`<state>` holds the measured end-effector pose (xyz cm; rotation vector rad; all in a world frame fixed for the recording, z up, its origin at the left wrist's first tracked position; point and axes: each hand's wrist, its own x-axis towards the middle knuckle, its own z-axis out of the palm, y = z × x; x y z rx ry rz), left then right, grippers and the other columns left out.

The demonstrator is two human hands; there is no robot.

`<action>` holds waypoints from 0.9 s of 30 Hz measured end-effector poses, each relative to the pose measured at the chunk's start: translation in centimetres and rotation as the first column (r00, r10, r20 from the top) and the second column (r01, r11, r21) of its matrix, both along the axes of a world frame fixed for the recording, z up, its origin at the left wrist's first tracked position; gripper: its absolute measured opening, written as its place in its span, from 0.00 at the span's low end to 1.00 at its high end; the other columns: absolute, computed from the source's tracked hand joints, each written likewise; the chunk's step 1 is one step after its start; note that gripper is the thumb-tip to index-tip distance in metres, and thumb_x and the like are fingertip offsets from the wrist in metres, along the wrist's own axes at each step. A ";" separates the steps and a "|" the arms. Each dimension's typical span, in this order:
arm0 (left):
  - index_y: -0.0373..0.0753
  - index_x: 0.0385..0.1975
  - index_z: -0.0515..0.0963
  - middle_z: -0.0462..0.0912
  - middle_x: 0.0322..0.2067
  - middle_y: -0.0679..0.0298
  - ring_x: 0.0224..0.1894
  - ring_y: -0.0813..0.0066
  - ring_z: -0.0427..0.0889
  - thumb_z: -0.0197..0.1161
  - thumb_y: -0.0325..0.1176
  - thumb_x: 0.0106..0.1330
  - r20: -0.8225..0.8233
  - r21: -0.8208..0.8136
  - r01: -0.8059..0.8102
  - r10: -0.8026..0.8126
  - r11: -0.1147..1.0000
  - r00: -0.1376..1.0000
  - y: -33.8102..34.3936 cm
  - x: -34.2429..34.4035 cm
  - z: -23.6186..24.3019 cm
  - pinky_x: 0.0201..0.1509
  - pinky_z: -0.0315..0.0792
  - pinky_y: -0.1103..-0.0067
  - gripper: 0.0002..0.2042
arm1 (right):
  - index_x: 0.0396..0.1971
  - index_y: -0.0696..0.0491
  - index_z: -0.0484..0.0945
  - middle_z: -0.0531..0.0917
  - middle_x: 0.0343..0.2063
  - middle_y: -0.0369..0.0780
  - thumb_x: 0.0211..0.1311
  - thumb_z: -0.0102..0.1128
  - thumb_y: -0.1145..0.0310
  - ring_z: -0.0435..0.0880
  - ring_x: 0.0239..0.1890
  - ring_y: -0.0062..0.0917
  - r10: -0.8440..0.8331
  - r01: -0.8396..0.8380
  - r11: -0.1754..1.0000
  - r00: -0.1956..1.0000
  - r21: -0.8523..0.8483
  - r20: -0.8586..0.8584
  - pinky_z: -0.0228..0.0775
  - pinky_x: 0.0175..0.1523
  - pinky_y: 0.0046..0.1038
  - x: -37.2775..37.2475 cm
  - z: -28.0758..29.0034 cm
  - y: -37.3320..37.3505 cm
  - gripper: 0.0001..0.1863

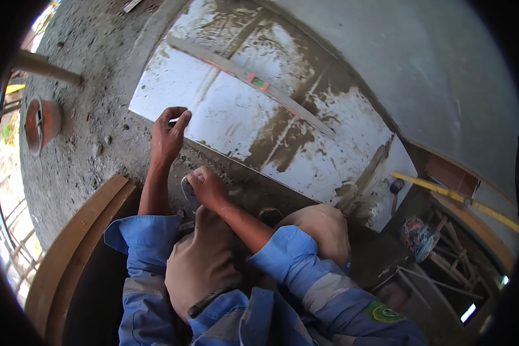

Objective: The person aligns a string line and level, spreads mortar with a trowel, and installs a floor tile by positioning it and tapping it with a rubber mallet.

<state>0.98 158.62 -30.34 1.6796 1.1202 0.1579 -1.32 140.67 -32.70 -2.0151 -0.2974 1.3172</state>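
My left hand [168,134] is held by the near edge of the white tiles [190,81], beside their left corner. Its fingers curl toward the thumb in a pinch, and anything between them is too small to make out. Lower and to the right, my right hand [209,188] is closed in front of my knee. A dark grey, flat-looking piece [188,191] shows at its fingers, its kind unclear. Across the tiles, smeared with wet brown mortar, lies a long spirit level [256,82] with a green vial in a red frame.
A grey wall [421,69] borders the tiles. At right are a yellow bar [444,189], a mallet [395,189] and a colourful bucket-like container [418,237]. Rough concrete [92,115] with an orange bucket [43,124] lies left. Wooden boards [78,248] stand near my left arm.
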 end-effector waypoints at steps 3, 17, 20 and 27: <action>0.30 0.42 0.82 0.87 0.38 0.50 0.41 0.60 0.85 0.63 0.42 0.66 -0.141 -0.045 0.238 -0.242 0.970 0.960 -2.8 -2.0 0.4 0.48 0.76 0.69 0.18 | 0.40 0.59 0.80 0.86 0.33 0.50 0.63 0.61 0.53 0.86 0.39 0.41 -0.162 0.163 0.987 0.983 0.000 -0.091 0.75 0.46 0.36 0.0 5.1 -4.0 0.21; 0.32 0.36 0.84 0.87 0.32 0.52 0.38 0.61 0.87 0.67 0.45 0.59 -0.412 -0.357 0.598 -0.695 0.718 0.589 -14.7 -3.1 16.4 0.45 0.77 0.69 0.19 | 0.37 0.56 0.79 0.85 0.35 0.49 0.63 0.61 0.53 0.85 0.41 0.42 -0.545 0.559 0.794 0.829 -0.240 0.128 0.75 0.46 0.39 1.4 29.6 -34.5 0.18; 0.33 0.37 0.84 0.87 0.33 0.53 0.38 0.61 0.87 0.67 0.45 0.59 -0.445 -0.275 0.719 -0.747 0.638 0.493 -12.9 1.1 18.4 0.46 0.77 0.68 0.19 | 0.38 0.56 0.79 0.85 0.34 0.48 0.63 0.61 0.56 0.84 0.39 0.41 -0.410 0.484 0.853 0.853 -0.195 0.322 0.75 0.45 0.38 -3.3 30.0 -40.4 0.16; 0.32 0.37 0.82 0.86 0.30 0.55 0.29 0.68 0.84 0.66 0.40 0.61 -0.424 0.042 0.765 -0.682 0.643 0.596 -17.2 12.9 24.0 0.37 0.78 0.71 0.15 | 0.32 0.58 0.78 0.83 0.25 0.40 0.67 0.58 0.64 0.82 0.27 0.27 -0.700 0.749 0.658 0.648 -0.082 0.301 0.74 0.35 0.31 -12.6 29.6 -51.6 0.11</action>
